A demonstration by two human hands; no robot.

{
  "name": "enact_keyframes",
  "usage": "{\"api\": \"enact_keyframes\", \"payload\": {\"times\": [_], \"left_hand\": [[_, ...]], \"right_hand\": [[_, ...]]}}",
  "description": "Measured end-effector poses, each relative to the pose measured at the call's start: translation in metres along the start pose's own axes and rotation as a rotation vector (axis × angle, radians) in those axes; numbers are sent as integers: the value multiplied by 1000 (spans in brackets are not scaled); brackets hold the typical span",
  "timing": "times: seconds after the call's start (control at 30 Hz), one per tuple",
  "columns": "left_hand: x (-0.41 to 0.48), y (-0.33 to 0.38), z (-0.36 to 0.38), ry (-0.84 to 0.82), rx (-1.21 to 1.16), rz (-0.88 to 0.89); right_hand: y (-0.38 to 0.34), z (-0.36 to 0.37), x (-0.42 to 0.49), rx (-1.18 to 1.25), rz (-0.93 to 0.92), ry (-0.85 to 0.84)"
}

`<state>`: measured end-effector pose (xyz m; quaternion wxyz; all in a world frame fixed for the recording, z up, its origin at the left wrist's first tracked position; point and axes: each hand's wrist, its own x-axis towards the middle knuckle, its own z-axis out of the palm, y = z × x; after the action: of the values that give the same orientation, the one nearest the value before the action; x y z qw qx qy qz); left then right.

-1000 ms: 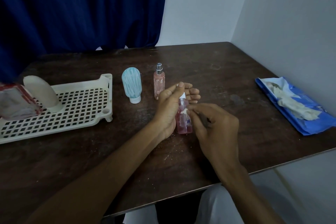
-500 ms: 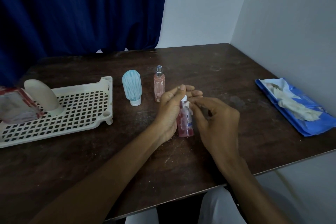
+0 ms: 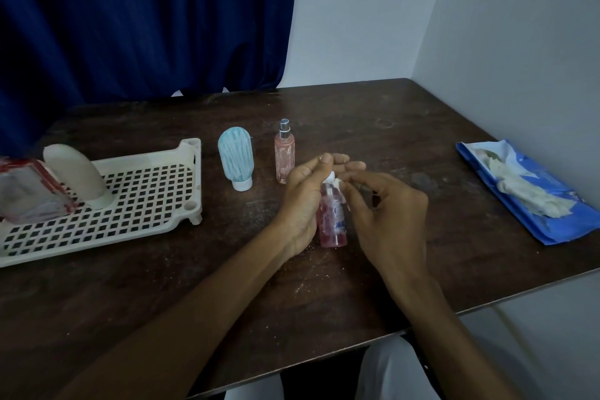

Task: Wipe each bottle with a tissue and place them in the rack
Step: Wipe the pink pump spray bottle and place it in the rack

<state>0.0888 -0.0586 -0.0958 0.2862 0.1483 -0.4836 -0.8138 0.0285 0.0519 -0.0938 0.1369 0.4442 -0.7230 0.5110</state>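
Pink bottle [image 3: 332,221] (upright) at bench [image 3: 357,286] centre, clasped by curled fingers [image 3: 341,159] of left hand [image 3: 302,201]; fingers [image 3: 352,177] of right hand [image 3: 389,214] pinched on its white cap. Rack [image 3: 146,161] at nine o'clock, tissue pack [image 3: 519,191] at three.

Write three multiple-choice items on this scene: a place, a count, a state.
1. Where on the table does the tissue pack lie? A left side B middle C right side
2. How many bottles stand untouched on the table right of the rack? A one B two C four
3. The white-capped pink bottle is: A gripped by the left hand B lying in the rack C standing untouched

C: the pack lies near the right edge.
B: only the blue bottle and spray bottle.
A: that hand wraps round it.
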Motion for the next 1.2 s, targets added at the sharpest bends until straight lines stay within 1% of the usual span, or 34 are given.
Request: {"api": "enact_keyframes", "payload": {"times": [0.17, 0.3, 0.5, 0.63, 0.7, 0.8, 0.87, 1.03, 1.2], "left_hand": [[2, 1, 1, 8, -49, -10], [3, 1, 1, 0, -59, -8], [1, 2, -1, -45, -68, -42], [2, 5, -1, -34, -94, -44], [4, 6, -1, -40, -59, -50], [5, 8, -2, -60, 71, -67], [5, 9, -4, -62, 133, -62], [6, 9, -7, -113, 24, -75], [6, 9, -9, -93, -73, -41]], "right_hand": [[-4, 0, -8, -9, -81, -25], [0, -7, -17, 26, -15, -34], [0, 0, -5, 27, 36, -25], [-7, -1, -11, 38, -36, -39], [-7, -2, -17, 48, -56, -28], [-6, -1, -23, 33, -58, 0], [-7, 1, -24, 28, -69, -16], [-6, 0, -20, 32, -64, -8], [-11, 9, -9, 37, -26, 26]]}}
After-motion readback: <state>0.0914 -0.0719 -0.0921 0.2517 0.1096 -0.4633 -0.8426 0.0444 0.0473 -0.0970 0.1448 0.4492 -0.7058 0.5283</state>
